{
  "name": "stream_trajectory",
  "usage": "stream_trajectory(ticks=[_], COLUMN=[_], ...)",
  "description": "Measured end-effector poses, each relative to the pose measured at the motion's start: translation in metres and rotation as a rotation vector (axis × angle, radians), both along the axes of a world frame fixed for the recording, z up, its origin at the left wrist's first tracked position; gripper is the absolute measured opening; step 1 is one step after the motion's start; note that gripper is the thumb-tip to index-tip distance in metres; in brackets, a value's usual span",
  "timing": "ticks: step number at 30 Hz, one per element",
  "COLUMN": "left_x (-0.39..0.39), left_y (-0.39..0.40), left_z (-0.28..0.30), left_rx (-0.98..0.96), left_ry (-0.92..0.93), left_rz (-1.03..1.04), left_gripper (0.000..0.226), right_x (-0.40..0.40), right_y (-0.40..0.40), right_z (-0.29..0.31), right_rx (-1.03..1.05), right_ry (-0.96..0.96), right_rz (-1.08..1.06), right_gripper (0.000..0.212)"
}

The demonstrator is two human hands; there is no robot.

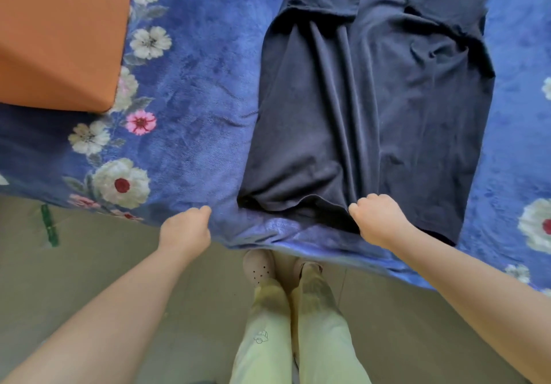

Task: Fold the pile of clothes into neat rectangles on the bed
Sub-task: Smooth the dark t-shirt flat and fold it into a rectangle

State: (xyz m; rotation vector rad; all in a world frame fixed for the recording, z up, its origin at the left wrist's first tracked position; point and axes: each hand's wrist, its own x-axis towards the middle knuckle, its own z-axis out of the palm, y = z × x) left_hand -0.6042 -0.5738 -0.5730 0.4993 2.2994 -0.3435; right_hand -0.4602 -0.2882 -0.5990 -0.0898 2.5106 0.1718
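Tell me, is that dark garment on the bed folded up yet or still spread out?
Mostly spread out. The dark garment lies lengthwise on the blue blanket, wrinkled, not a neat rectangle. The right hand grips its near hem.

Soft even daylight, faint shadows, no glare, wide-angle bending at the edges, slight overall softness

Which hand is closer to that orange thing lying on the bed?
The left hand. It sits at the bed edge, below and right of the orange cushion; the right hand is farther right, gripping the dark garment's hem.
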Motion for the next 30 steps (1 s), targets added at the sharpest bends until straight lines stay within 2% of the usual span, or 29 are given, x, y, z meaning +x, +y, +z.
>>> stream_trajectory(ticks=[2, 4, 6, 8, 9, 12, 16, 22, 25, 28, 30], left_x=[0.004, 0.009, 0.011, 0.01, 0.01, 0.005, -0.005, 0.001, 0.012, 0.025, 0.031], left_y=[0.002, 0.02, 0.043, 0.063, 0.071, 0.087, 0.097, 0.106, 0.115, 0.123, 0.13], left_z=[-0.003, -0.005, -0.009, -0.012, -0.014, -0.019, -0.017, -0.013, -0.018, -0.024, -0.026], left_rx=[0.054, 0.131, 0.196, 0.198, 0.178, 0.156, 0.15, 0.016, 0.062, 0.111, 0.122], left_ry=[0.043, 0.042, 0.055, 0.067, 0.065, 0.067, 0.066, 0.2, 0.239, 0.195, 0.166], left_rz=[-0.007, -0.01, -0.057, -0.121, -0.148, -0.21, -0.274, -0.431, -0.522, -0.592, -0.584], left_gripper=[0.019, 0.042, 0.058, 0.064, 0.064, 0.056, 0.037, 0.027, 0.029, 0.028, 0.035], right_x=[0.009, 0.023, 0.042, 0.066, 0.076, 0.089, 0.086, 0.09, 0.09, 0.092, 0.097], right_y=[0.002, 0.004, 0.004, 0.006, 0.01, 0.029, 0.058, 0.073, 0.079, 0.085, 0.087], right_z=[-0.007, -0.013, -0.018, -0.025, -0.027, -0.027, -0.024, -0.022, -0.023, -0.023, -0.022], right_rx=[-0.095, -0.136, -0.121, -0.078, -0.057, -0.023, -0.096, -0.044, -0.059, -0.126, -0.154], right_ry=[0.293, 0.462, 0.516, 0.482, 0.451, 0.445, 0.462, 0.292, 0.206, 0.181, 0.172], right_rz=[-0.124, -0.307, -0.415, -0.47, -0.496, -0.579, -0.464, -0.38, -0.373, -0.298, -0.26], right_gripper=[0.047, 0.058, 0.074, 0.094, 0.097, 0.08, 0.049, 0.045, 0.051, 0.055, 0.053])
